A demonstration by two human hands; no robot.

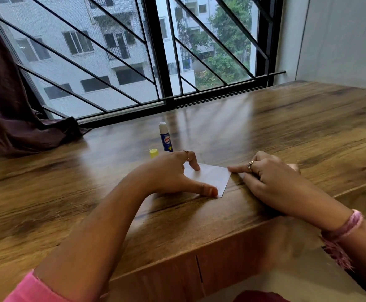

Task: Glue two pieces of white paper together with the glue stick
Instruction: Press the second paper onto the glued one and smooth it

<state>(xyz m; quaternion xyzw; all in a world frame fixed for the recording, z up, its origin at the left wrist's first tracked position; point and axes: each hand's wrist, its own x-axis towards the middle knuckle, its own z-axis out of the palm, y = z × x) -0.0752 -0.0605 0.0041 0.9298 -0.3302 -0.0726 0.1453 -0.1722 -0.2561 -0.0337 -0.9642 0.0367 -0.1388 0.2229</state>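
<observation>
Hands (pixel 173 171) on flat, perhaps layered paper (pixel 208 176)

A room in an upper-floor flat, at a desk set against the window

A wood-grain desk (pixel 286 131) fills the lower half of the frame, its front edge showing a cabinet panel (pixel 177 277) beneath, and it runs right up to a large window (pixel 134 62) across the top of the frame. The window has a black frame, slanted black grille bars (pixel 103 46) and a fine mesh screen. Through it stands a white apartment block (pixel 73 51) with balconies, seen from several storeys up (the view looks down on its windows), with green trees (pixel 227 40) to the upper right. A dark maroon curtain (pixel 8 101) hangs at the left edge and pools on the desk; a plain pale wall (pixel 341 40) closes the upper right.
</observation>
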